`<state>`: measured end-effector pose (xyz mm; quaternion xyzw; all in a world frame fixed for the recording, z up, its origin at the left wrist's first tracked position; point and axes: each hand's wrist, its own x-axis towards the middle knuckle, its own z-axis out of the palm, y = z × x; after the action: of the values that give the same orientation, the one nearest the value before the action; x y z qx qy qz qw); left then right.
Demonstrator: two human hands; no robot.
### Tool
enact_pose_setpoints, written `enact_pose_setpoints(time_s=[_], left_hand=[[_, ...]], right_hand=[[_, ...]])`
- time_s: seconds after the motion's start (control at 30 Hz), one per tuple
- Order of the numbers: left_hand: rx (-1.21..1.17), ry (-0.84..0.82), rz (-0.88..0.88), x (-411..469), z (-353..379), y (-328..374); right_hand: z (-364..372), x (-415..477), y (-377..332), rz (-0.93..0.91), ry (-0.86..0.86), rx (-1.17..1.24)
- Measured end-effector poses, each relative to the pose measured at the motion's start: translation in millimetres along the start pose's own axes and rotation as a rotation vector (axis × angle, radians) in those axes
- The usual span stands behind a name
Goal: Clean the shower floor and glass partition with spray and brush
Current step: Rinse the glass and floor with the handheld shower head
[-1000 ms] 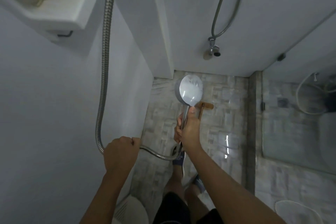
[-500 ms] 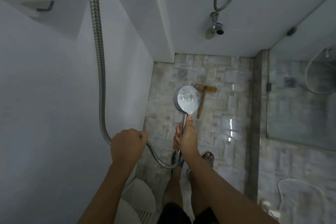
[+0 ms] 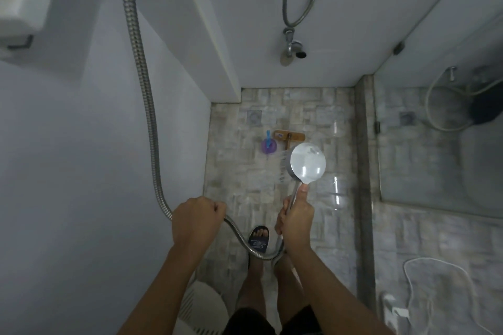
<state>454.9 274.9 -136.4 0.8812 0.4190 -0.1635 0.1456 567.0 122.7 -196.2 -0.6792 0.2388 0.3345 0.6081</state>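
The right hand [image 3: 296,217] grips the shower head [image 3: 307,163] by its handle above the middle of the shower floor [image 3: 245,185]; the left hand [image 3: 197,219] is closed round the hose [image 3: 141,84] near the floor's left edge; the brush [image 3: 289,136] and the spray bottle [image 3: 269,145] are just beside each other toward its far edge; the glass partition [image 3: 435,158] lines its right edge.
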Motion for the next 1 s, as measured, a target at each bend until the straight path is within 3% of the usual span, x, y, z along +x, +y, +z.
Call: enact_pose_setpoints(time_s=[0.17,0.57,0.67,0.73,1.0], left_hand=[[0.023,-0.019,-0.026,9.1,-4.8,9.9],[0.046,-0.082,0.219,23.0,4.8,168.7],[0.144,-0.125,0.287,27.2,4.7,200.4],[0.212,-0.137,0.325,30.8,2.3,216.9],[0.060,-0.029,0.287,55.2,-23.2,252.8]], right_hand=[[-2.9,1.1,-7.3,-0.065,0.052,0.015],[-133.6,33.8,-78.9,-0.213,0.390,0.040],[-158.2,39.5,-87.1,-0.263,0.451,0.061],[-167.6,43.5,-93.3,-0.292,0.475,0.059],[-172.7,76.1,-145.4,-0.335,0.454,0.175]])
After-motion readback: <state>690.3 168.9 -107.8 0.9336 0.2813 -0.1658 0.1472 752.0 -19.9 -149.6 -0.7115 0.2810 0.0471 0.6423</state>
